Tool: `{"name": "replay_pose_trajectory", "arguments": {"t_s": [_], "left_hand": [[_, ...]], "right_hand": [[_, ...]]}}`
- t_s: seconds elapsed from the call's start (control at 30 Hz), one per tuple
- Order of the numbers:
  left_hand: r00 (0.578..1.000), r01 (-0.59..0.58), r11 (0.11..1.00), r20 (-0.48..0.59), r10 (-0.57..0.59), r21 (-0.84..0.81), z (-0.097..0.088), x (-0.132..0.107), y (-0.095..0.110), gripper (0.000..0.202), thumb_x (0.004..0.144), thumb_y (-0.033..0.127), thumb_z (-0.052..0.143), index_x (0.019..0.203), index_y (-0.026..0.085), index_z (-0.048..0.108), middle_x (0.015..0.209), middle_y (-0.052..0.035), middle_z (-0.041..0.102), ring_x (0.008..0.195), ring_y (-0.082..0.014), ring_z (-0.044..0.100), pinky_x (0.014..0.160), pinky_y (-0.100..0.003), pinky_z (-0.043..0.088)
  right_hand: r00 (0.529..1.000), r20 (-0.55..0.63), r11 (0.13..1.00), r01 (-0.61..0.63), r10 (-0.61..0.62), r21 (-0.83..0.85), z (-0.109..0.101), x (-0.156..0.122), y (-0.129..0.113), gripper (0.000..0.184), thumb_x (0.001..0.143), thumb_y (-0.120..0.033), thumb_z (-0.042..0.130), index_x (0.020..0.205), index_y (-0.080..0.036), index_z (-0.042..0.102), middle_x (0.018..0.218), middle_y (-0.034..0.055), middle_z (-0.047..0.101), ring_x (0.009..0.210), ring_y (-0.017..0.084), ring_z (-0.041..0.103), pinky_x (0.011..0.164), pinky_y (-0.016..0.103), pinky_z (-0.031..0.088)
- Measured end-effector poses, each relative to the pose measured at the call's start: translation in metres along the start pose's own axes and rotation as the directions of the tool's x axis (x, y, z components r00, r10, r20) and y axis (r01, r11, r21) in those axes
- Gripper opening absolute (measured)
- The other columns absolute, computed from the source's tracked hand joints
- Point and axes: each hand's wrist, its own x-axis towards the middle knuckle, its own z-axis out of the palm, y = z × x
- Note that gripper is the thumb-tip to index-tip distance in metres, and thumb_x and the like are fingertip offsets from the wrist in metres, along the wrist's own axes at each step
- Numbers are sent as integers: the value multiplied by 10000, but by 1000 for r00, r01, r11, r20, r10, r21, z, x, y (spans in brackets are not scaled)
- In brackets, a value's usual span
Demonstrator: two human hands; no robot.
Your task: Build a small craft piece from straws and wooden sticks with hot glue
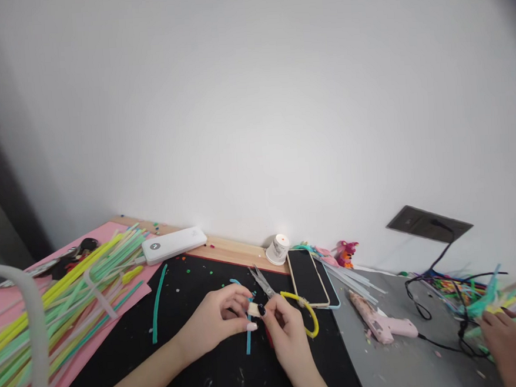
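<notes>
My left hand point(216, 321) and my right hand point(284, 327) meet over a black mat point(194, 363), both pinching a small whitish piece point(254, 309) between their fingertips. A blue straw piece point(249, 338) lies under them. Scissors point(268, 287) with yellow handles point(308, 317) rest just behind my right hand. A green straw point(158, 303) lies to the left on the mat.
A heap of coloured straws point(62, 295) lies on pink paper at left, by a white power bank point(173, 245). Two phones point(308, 276), a small cup point(278, 249) and a pink glue gun point(382, 320) lie right. Another person's hand point(514, 346) works among straws at far right.
</notes>
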Motion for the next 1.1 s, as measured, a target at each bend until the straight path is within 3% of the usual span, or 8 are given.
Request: {"name": "replay_pose_trajectory", "arguments": {"t_s": [0.13,0.27,0.5,0.8,1.1], "left_hand": [[1000,-6,1000,26,7,-29,3,-2,2,153,749,258,641,863,163,602,807,-20,658,725,-147,586,701,-278,478],[999,-36,995,36,39,-96,9,-4,4,86,755,229,631,799,166,592,696,13,624,639,-128,569,654,-265,481],[998,-54,990,-28,51,-128,9,-3,6,53,748,192,629,770,169,586,736,3,657,677,-136,598,693,-272,484],[996,-40,995,-79,32,-95,7,-2,6,94,717,205,649,712,159,567,644,21,626,621,-128,588,663,-272,479],[996,-42,996,-85,35,-83,5,1,2,113,722,240,659,714,167,573,666,11,647,620,-137,604,666,-281,491]], "right_hand": [[1000,-1,1000,6,-6,-1,-1,-5,-2,294,866,-294,457,600,-201,375,559,-59,332,517,105,311,485,235,230],[1000,25,1000,17,-17,7,0,-8,-6,288,875,-294,455,612,-197,388,572,-55,350,525,104,323,490,234,232],[999,40,998,-32,30,60,-1,-10,-7,324,937,-345,342,670,-189,438,569,-55,367,522,108,345,494,233,249],[997,19,987,-74,72,143,4,-12,-5,293,929,-381,387,843,-167,568,646,-20,484,553,112,404,503,220,305],[988,-108,985,-91,107,149,7,-14,-8,366,909,-442,392,818,-168,616,626,0,526,504,117,428,442,216,321]]}}
